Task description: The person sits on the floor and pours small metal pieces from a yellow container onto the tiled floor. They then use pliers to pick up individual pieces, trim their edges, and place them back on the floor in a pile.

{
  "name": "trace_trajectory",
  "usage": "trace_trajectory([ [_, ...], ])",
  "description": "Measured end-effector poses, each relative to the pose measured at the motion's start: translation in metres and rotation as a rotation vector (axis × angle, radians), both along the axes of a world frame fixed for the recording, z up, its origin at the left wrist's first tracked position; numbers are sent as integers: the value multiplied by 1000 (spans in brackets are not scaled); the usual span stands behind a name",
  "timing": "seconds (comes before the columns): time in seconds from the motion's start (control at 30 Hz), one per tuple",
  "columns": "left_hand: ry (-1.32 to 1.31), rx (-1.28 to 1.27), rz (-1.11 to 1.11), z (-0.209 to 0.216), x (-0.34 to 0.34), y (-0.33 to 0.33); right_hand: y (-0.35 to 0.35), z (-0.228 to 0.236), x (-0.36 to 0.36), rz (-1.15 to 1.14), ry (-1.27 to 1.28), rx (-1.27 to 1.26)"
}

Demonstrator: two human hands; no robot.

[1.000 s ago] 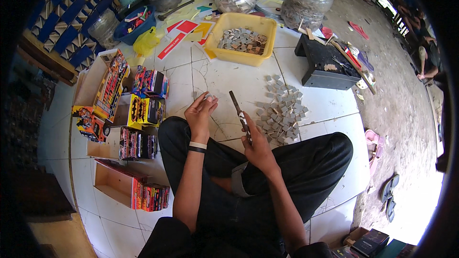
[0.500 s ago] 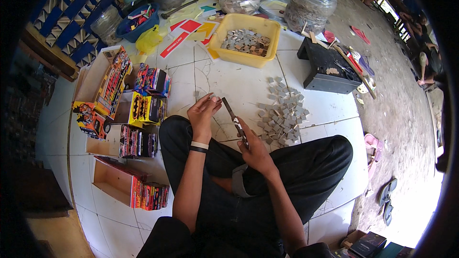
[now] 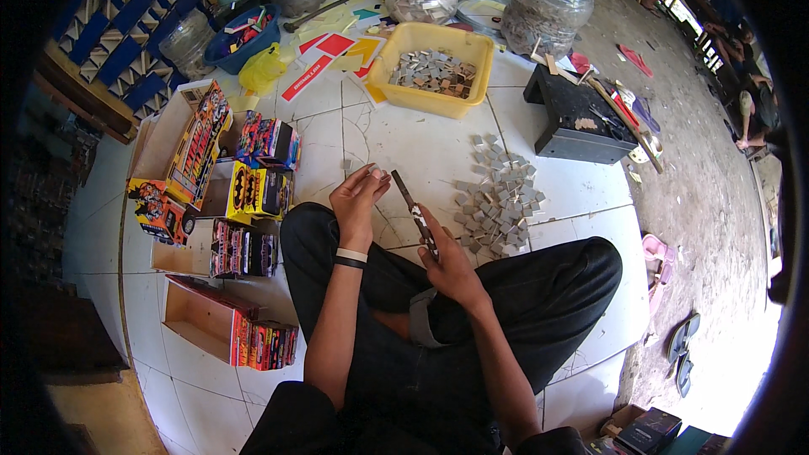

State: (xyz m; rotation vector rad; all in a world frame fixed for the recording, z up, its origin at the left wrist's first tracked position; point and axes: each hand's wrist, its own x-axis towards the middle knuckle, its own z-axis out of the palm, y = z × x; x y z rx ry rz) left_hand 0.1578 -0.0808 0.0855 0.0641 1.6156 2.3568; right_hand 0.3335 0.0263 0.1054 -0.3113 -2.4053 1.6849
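Note:
My left hand (image 3: 357,202) is raised above my crossed legs, thumb and fingers pinched on a small pale piece (image 3: 383,175) that they mostly hide. Close to its right, my right hand (image 3: 451,265) is wrapped round the mottled handle of a narrow, dark, flat file-like tool (image 3: 404,191). The tool's far end points up and left, just beside the left fingertips. To the right of the tool, a heap of small grey square pieces (image 3: 506,202) lies on the white tiled floor. One lone grey square (image 3: 346,165) rests on the tiles beyond my left hand.
A yellow tub (image 3: 484,84) with similar pieces stands ahead. Printed toy truck bodies (image 3: 198,147) and stacked panels line the left. A low black stool (image 3: 581,147) with scissors on it stands at the right. Coloured sheets (image 3: 308,77) and clear plastic bins (image 3: 548,13) lie farther off.
Both hands hold almost the same place and grip; the tool has shifted only very slightly. Nothing else has visibly moved.

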Motion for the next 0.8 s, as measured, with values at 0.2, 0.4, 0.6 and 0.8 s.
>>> trace_trajectory([
  [0.2, -51, -26, -9, 4, 2, 1, -1, 2, 0, -10, -3, 16],
  [0.4, -151, 0, -227, 5, 6, 3, -7, -2, -2, -45, 59, 54],
  [0.6, -358, 182, -226, 1, 0, -1, -10, 2, -1, 27, 20, -260],
  [0.8, -488, 249, -250, 7, -8, -7, -2, 12, 2, 162, -196, -1229],
])
